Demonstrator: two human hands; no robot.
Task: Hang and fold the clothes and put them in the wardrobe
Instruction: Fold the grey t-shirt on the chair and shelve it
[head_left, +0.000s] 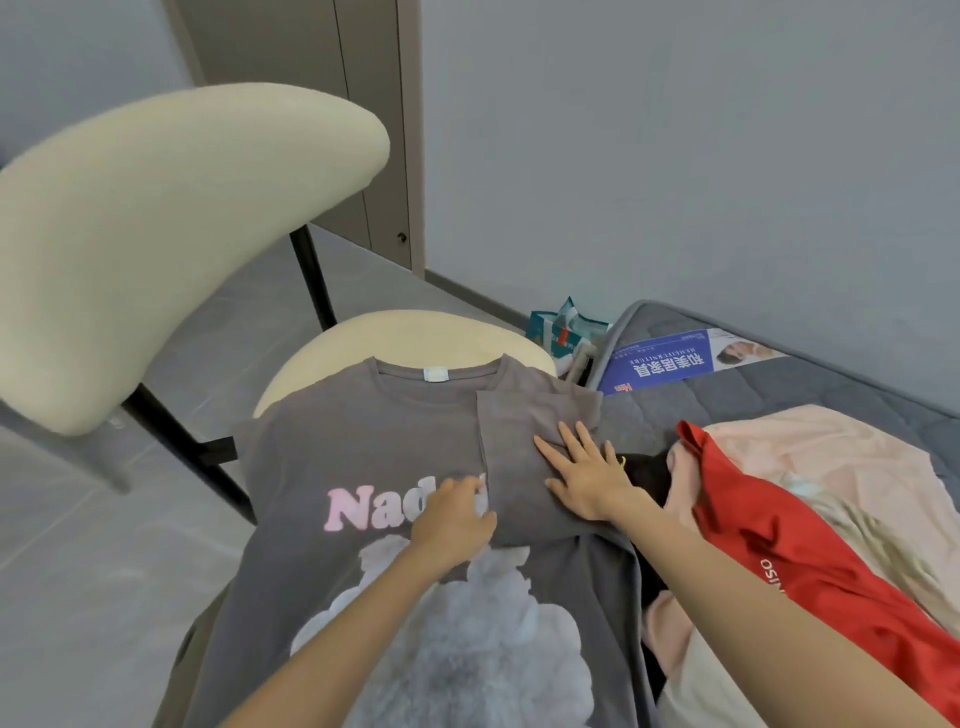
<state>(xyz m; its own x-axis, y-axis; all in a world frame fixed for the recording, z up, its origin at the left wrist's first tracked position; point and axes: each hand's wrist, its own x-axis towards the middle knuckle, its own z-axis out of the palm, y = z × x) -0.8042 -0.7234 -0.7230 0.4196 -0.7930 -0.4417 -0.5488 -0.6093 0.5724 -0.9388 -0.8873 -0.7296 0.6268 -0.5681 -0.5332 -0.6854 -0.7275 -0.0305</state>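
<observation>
Grey tee is spread print-up across the middle and bottom of the frame, collar end lying on the chair seat, with one sleeve side folded in as a flap. My right grip is flat, fingers straight, pressing on that flap, while my left grip has its fingers curled, pinching the flap's edge. A red top lies on the bed at the right.
</observation>
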